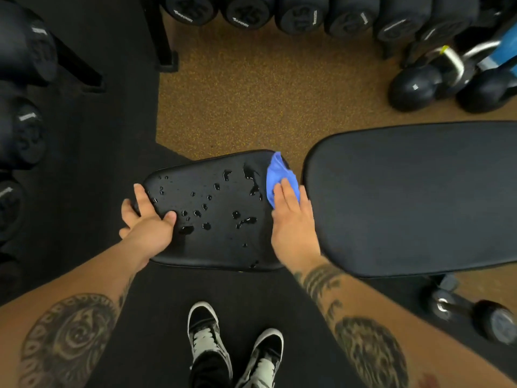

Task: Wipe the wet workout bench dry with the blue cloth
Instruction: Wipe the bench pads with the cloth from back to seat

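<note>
Seat [218,247] sits centre frame, black and wet. We count many drops [253,180] and small puddles across its top. They are thickest toward the far right corner, and a few lie near the front edge.

Cloth [277,175] is blue and bunched, lying on the seat's far right corner just beside the biggest puddle. One tip pokes past the seat's far edge.

Right hand [293,222] is palm down on the seat's right end. Its fingers are straight and close together, pressing flat on the near half of the cloth. It's a flat press, not a pinch.

Left hand [149,219] grips the seat's left end. The thumb lies on top next to a drop and the forefinger stretches along the top. The other fingers curl over the rim and out of sight.

Backrest [419,197] is the larger black pad right of the seat, with a narrow gap between the two. Its surface looks matte and even.

Further out:
- Dark mat [112,135] lies under the seat and under both shoes [207,331].
- Brown speckled floor [265,93] starts beyond the seat.
- Racked dumbbells [302,15] run along the top and down the left side.
- Two kettlebells [414,88] stand side by side at top right.
- Loose dumbbell [475,315] lies on the floor at lower right, near the backrest's front edge.
- Both forearms are bare and tattooed.
</note>
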Motion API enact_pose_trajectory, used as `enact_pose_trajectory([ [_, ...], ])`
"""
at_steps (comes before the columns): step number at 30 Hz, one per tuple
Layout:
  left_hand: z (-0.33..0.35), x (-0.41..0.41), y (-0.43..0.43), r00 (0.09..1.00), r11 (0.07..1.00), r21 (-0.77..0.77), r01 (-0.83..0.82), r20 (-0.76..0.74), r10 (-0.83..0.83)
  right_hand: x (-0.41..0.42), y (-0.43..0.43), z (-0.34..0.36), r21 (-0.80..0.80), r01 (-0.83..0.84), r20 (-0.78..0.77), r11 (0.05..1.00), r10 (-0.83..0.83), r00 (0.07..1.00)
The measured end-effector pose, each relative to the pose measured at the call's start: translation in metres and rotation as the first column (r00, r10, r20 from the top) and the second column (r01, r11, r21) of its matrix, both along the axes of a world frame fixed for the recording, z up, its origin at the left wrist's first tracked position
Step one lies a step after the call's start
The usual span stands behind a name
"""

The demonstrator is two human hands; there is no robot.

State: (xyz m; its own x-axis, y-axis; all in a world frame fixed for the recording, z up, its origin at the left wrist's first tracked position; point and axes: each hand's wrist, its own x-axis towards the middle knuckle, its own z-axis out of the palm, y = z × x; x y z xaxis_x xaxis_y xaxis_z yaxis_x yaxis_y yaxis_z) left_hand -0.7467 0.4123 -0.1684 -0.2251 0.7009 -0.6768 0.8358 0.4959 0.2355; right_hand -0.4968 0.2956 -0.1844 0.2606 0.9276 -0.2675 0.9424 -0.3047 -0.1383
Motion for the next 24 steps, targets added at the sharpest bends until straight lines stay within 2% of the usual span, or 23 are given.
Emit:
enact_pose_trajectory([
  [3,0.001,0.000,-0.001,1.000,1.000,0.001,-0.007,-0.001,0.007,-0.022,-0.046,0.010,0.005,-0.022,-0.051,1.000,0.022,0.998],
  [5,0.002,0.001,-0.001,1.000,1.000,0.008,-0.005,0.016,0.005,-0.021,-0.046,0.017,0.008,-0.054,-0.044,0.998,0.055,0.998],
  [10,0.002,-0.002,-0.001,1.000,1.000,0.013,-0.004,0.031,0.004,-0.002,0.036,0.017,-0.002,0.110,-0.076,0.994,-0.110,0.991],
  [16,-0.001,-0.002,-0.001,0.999,1.000,0.024,-0.017,0.044,0.015,-0.013,0.111,0.016,0.035,0.139,-0.054,0.990,-0.137,0.989],
  [18,-0.002,-0.003,-0.001,0.999,1.000,0.023,-0.008,0.039,0.007,-0.028,0.122,0.015,0.081,0.053,-0.058,0.995,-0.049,0.997],
  [21,-0.002,-0.005,-0.001,0.998,1.000,0.026,0.004,0.057,-0.005,-0.047,0.121,0.013,0.144,-0.174,-0.072,0.974,0.186,0.980],
  [24,-0.001,-0.007,-0.002,0.997,1.000,0.023,-0.001,0.080,0.000,-0.037,0.094,0.015,0.229,-0.455,-0.092,0.860,0.485,0.870],
])
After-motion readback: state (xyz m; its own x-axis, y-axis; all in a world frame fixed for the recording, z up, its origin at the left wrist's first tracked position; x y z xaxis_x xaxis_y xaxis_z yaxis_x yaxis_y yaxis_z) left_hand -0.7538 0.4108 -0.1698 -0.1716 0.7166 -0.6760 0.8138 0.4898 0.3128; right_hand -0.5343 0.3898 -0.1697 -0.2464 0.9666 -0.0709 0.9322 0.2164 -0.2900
